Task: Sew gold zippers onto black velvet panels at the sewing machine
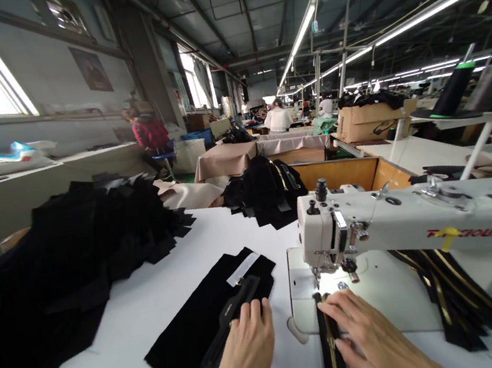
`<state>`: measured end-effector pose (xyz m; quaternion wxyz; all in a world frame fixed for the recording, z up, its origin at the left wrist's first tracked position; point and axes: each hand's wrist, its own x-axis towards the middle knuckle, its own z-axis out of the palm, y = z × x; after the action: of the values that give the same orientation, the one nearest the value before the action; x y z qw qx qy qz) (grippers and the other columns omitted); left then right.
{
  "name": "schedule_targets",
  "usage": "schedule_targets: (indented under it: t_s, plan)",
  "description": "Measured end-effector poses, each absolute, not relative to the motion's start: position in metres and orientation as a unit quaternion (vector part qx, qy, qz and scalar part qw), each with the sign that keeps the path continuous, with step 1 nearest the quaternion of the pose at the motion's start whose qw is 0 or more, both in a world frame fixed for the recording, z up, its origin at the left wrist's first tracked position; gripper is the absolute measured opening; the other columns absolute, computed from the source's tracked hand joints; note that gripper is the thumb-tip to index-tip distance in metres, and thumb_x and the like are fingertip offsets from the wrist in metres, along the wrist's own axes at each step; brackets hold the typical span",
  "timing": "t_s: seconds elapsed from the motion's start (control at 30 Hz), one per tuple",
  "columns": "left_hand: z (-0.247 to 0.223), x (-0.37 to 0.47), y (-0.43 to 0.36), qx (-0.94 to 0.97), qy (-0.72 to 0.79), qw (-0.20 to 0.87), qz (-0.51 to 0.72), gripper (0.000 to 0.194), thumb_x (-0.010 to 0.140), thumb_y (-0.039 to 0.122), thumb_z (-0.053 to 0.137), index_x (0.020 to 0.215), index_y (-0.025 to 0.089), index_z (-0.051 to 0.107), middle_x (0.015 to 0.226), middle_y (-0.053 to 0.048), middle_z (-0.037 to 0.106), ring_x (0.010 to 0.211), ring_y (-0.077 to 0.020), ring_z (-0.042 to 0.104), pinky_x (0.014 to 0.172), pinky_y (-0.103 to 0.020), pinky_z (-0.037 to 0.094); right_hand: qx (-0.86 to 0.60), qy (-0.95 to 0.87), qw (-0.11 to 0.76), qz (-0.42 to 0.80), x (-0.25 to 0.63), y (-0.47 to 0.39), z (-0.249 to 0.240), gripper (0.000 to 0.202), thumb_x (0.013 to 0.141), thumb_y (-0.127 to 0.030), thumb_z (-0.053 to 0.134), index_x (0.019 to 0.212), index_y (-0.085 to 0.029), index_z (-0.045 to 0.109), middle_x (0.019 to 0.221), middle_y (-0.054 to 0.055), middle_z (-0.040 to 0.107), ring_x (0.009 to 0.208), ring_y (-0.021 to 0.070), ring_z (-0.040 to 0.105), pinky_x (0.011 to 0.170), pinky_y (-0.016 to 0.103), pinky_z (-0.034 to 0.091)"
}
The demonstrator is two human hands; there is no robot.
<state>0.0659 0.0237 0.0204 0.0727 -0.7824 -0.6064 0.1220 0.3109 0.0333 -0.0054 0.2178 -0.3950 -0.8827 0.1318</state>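
My left hand (253, 341), fingers bunched on one black fabric panel (196, 332), my right hand (367, 331), fingers half-curled, pressing one black gold-toothed zipper strip (330, 346)

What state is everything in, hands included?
Left hand: on the dark panel.
Right hand: fingers on the zipper strip.
Zipper strip: lengthwise, its far end near the needle area.
Black fabric piece: spread flat.
Sewing machine: work area lit; running or stopped, cannot tell.
Cardboard box: dark material on top.
Ceiling lights: on.
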Motion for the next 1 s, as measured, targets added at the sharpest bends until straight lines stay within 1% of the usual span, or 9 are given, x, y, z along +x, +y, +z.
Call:
schedule_targets:
  t_s: [0.17, 0.27, 0.4, 0.47, 0.57, 0.63, 0.7, 0.8, 1.0]
  plan:
    - [0.024, 0.055, 0.057, -0.795, -0.596, 0.057, 0.101, 0.064, 0.065, -0.018, 0.047, 0.121, 0.008, 0.06, 0.123, -0.018, 0.059, 0.114, -0.0315, 0.058, 0.088, -0.038, 0.056, -0.41, -0.873, 0.213, 0.153, 0.309, 0.035, -0.001, 0.053, 0.08, -0.011, 0.052, 0.132, -0.018, 0.051, 0.126, 0.012, 0.051, 0.119, 0.0262, 0.048, 0.104, 0.042, 0.046]
    - [0.023, 0.058, 0.071, -0.794, -0.605, -0.055, -0.018, 0.049, 0.077, -0.013, 0.045, 0.116, 0.011, 0.062, 0.117, -0.013, 0.062, 0.111, -0.0251, 0.062, 0.094, -0.036, 0.052, -0.419, -0.868, 0.218, 0.157, 0.31, 0.034, 0.002, 0.052, 0.08, -0.012, 0.053, 0.132, -0.017, 0.052, 0.128, 0.012, 0.051, 0.121, 0.0258, 0.047, 0.106, 0.04, 0.044]
    - [0.016, 0.082, 0.065, -0.754, -0.592, -0.239, -0.154, 0.034, 0.081, -0.005, 0.055, 0.108, 0.014, 0.065, 0.088, -0.003, 0.066, 0.079, -0.0176, 0.067, 0.075, -0.026, 0.057, -0.422, -0.86, 0.23, 0.169, 0.309, 0.033, 0.003, 0.051, 0.077, -0.01, 0.053, 0.128, -0.016, 0.055, 0.127, 0.011, 0.053, 0.122, 0.0247, 0.046, 0.108, 0.038, 0.042]
    - [0.009, 0.095, 0.059, -0.768, -0.545, -0.259, -0.212, 0.025, 0.087, 0.003, 0.056, 0.107, 0.015, 0.065, 0.087, -0.003, 0.066, 0.073, -0.0164, 0.067, 0.069, -0.024, 0.058, -0.423, -0.857, 0.238, 0.173, 0.309, 0.034, 0.002, 0.051, 0.076, -0.01, 0.053, 0.127, -0.016, 0.056, 0.126, 0.011, 0.053, 0.122, 0.0246, 0.047, 0.108, 0.038, 0.042]
    - [-0.005, 0.099, 0.053, -0.849, -0.427, -0.144, -0.275, 0.026, 0.097, 0.014, 0.048, 0.119, 0.017, 0.061, 0.111, -0.008, 0.067, 0.096, -0.0203, 0.069, 0.085, -0.031, 0.061, -0.423, -0.852, 0.251, 0.178, 0.309, 0.034, 0.002, 0.046, 0.078, -0.011, 0.052, 0.123, -0.015, 0.058, 0.125, 0.011, 0.054, 0.12, 0.0239, 0.048, 0.108, 0.037, 0.042]
    - [-0.014, 0.093, 0.053, -0.896, -0.352, -0.024, -0.269, 0.035, 0.098, 0.017, 0.048, 0.133, 0.018, 0.054, 0.13, -0.009, 0.062, 0.119, -0.0245, 0.061, 0.102, -0.039, 0.053, -0.426, -0.85, 0.252, 0.18, 0.309, 0.034, 0.004, 0.042, 0.079, -0.012, 0.052, 0.121, -0.016, 0.059, 0.124, 0.01, 0.055, 0.119, 0.0233, 0.049, 0.108, 0.036, 0.041]
    - [-0.021, 0.086, 0.053, -0.915, -0.316, 0.051, -0.245, 0.044, 0.097, 0.017, 0.048, 0.141, 0.016, 0.046, 0.14, -0.009, 0.055, 0.129, -0.0249, 0.054, 0.108, -0.04, 0.047, -0.429, -0.85, 0.249, 0.177, 0.309, 0.034, 0.005, 0.042, 0.08, -0.013, 0.051, 0.121, -0.015, 0.059, 0.125, 0.01, 0.056, 0.121, 0.0234, 0.048, 0.11, 0.037, 0.04]
    - [-0.027, 0.08, 0.056, -0.92, -0.314, 0.082, -0.22, 0.048, 0.097, 0.015, 0.045, 0.146, 0.015, 0.042, 0.145, -0.008, 0.051, 0.133, -0.0222, 0.05, 0.109, -0.035, 0.045, -0.429, -0.851, 0.249, 0.172, 0.309, 0.034, 0.006, 0.045, 0.08, -0.013, 0.051, 0.124, -0.015, 0.058, 0.127, 0.01, 0.056, 0.122, 0.0234, 0.048, 0.111, 0.036, 0.038]
    - [-0.023, 0.083, 0.063, -0.925, -0.302, 0.071, -0.221, 0.051, 0.097, 0.012, 0.041, 0.147, 0.018, 0.042, 0.147, -0.006, 0.049, 0.135, -0.0208, 0.047, 0.11, -0.036, 0.044, -0.429, -0.851, 0.26, 0.155, 0.308, 0.034, 0.002, 0.047, 0.079, -0.013, 0.052, 0.125, -0.011, 0.058, 0.126, 0.011, 0.059, 0.122, 0.0232, 0.049, 0.113, 0.036, 0.037]
